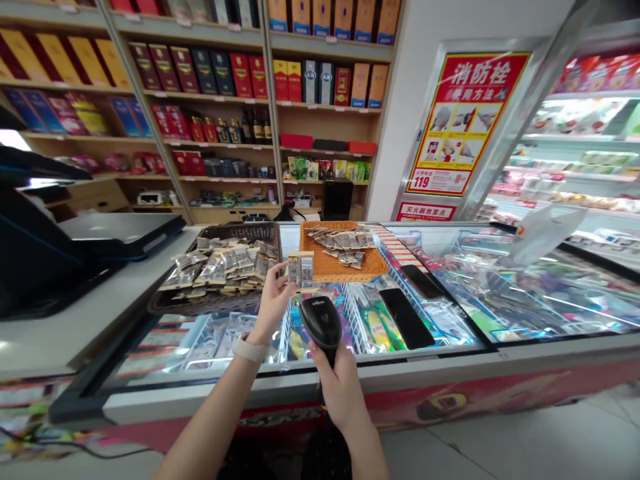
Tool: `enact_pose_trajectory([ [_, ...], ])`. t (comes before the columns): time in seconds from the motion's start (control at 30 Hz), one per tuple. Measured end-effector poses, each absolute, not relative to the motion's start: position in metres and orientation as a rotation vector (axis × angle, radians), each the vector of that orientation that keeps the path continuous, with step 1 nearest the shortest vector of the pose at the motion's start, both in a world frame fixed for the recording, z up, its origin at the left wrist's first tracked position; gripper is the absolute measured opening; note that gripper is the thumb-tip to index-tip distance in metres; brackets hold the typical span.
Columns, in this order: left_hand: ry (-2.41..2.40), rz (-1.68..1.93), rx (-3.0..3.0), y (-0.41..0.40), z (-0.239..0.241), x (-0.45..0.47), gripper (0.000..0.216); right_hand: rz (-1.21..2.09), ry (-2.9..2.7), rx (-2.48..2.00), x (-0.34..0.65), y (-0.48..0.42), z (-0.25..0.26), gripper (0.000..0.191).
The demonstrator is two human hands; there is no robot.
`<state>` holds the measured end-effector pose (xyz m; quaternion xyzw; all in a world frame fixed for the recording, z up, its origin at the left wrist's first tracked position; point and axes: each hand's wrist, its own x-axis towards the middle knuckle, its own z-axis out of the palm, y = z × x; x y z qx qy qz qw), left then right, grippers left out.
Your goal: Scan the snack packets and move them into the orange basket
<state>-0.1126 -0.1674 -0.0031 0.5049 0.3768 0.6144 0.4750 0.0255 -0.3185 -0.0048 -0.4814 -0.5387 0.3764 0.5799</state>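
Note:
Between its thumb and fingers, my left hand [275,297] pinches a small flat packet [301,270] with printed labels, held upright above the freezer's glass top. My right hand [340,380] is wrapped round the handle of a black barcode scanner [321,320], whose head points away from me, just below and right of the packet. Beyond my left hand sits a dark brown wicker basket [273,233] heaped with similar packets [225,267]. Past the held packet, an orange wicker basket [325,268] carries a smaller pile of packets [345,241].
Two black phones [406,318] [421,281] lie on the glass right of the scanner. A chest freezer [450,363] with goods under its glass spans the front. At left stands a counter [100,280] with a scale [125,230]; stocked shelves [200,100] rise behind.

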Motion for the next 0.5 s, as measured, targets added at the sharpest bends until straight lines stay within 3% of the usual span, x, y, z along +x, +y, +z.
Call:
enact_pose_trajectory([
  [0.5, 1.013, 1.583, 1.16, -0.219, -0.07, -0.138, 0.06, 0.941, -1.464, -1.359, 0.0, -0.332, -0.02, 0.047],
])
